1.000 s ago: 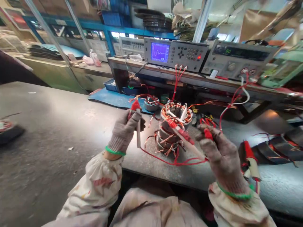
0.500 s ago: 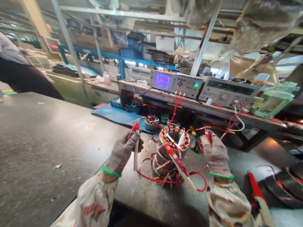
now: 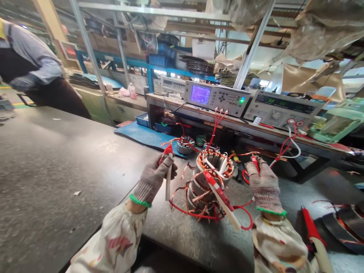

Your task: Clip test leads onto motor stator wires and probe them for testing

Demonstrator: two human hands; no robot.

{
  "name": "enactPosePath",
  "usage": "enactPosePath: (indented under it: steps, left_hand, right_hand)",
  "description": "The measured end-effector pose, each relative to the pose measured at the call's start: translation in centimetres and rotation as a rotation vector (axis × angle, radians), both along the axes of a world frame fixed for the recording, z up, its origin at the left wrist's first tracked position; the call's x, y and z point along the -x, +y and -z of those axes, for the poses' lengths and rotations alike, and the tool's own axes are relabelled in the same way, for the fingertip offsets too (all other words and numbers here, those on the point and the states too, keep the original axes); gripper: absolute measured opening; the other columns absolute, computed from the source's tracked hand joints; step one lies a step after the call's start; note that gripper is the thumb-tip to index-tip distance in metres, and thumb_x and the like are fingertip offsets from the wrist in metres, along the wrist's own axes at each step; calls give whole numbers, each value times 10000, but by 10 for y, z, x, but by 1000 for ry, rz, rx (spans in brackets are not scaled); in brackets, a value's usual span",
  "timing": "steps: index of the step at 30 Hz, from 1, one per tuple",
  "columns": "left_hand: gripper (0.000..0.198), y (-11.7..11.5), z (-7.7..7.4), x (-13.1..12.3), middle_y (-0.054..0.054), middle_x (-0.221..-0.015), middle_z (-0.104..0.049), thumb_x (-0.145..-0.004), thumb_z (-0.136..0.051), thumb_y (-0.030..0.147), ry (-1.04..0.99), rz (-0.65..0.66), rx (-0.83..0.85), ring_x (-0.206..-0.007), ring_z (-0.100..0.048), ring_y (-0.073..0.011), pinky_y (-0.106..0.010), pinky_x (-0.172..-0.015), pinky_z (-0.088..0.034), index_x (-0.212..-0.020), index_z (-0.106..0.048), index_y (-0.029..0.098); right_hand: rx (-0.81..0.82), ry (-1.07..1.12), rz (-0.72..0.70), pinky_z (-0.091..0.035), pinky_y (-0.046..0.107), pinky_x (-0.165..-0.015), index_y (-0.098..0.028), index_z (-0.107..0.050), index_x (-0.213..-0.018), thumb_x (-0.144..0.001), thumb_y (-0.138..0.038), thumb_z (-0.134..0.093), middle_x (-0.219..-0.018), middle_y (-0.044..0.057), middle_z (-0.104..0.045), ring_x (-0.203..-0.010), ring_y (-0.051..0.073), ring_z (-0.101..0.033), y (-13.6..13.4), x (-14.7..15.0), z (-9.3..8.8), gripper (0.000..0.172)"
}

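My left hand [image 3: 157, 171], in a grey glove with a green cuff, is closed on a red test clip [image 3: 168, 150] with a white sleeve over its handle. Copper wire meets the clip's tip. Across the stator, my right hand [image 3: 263, 179], gloved alike, pinches another red clip [image 3: 255, 163], which meets a copper lead [image 3: 241, 154]. Between both hands a motor stator [image 3: 199, 190] with copper windings and white ties stands upright on the metal table. A third red clip [image 3: 217, 189] with a white handle leans against its near side.
Behind stand a tester with a lit waveform screen [image 3: 200, 94] and a second instrument [image 3: 284, 108] on a shelf. A smaller stator [image 3: 185, 145] sits by the blue mat [image 3: 142, 137]. At right lie red-tipped pliers-like handles [image 3: 309, 223] and dark stator parts [image 3: 341, 227]. Another person [image 3: 42, 72] bends at far left.
The view has shifted slightly, so the bench scene sits a little further right. More of the person at left shows. Both hands keep their grips on the clips.
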State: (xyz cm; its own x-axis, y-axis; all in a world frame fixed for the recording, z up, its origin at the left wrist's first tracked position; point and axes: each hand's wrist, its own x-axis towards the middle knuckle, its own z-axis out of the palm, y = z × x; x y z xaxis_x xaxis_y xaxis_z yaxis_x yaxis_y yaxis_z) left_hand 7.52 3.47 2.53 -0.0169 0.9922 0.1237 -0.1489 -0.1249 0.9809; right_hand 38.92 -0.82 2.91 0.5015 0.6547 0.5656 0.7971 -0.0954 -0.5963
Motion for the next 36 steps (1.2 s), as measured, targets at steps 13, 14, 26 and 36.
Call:
enactPosePath:
  steps: [13,14,26,36]
  left_hand:
    - [420,-10,-3,-1,6,-684,-645,-759,-725,578,64,0,-99,-540,-603,-124,-252,-538,-537,-852,-588,192]
    - [407,-14,0,1,8,-688,-647,-772,-719,565,73,-8,-123,-543,-602,-123,-248,-541,-535,-876,-595,192]
    - [338,-39,30,20,-30,-807,-717,-804,-727,463,527,85,-244,-729,-668,-175,-278,-683,-546,-1013,-735,197]
    - [368,-40,26,3,7,-715,-680,-774,-766,432,92,-72,-55,-618,-658,-133,-243,-599,-573,-1034,-706,179]
  right_hand:
    - [-7,117,-344,-549,302,-686,-219,-703,-956,-823,-511,-699,-854,32,-737,-741,200,-680,-74,71,-21,321]
    - [-19,76,-421,-566,310,-738,-223,-718,-1004,-807,-501,-737,-942,48,-751,-818,213,-703,-85,83,-21,342]
    - [466,1034,-959,-385,199,-418,-198,-680,-887,-663,-538,-808,-650,-32,-577,-500,90,-449,-91,89,-33,426]
    - [613,922,-858,-351,215,-449,-196,-576,-673,-729,-400,-730,-554,-55,-488,-496,91,-406,-101,90,12,261]
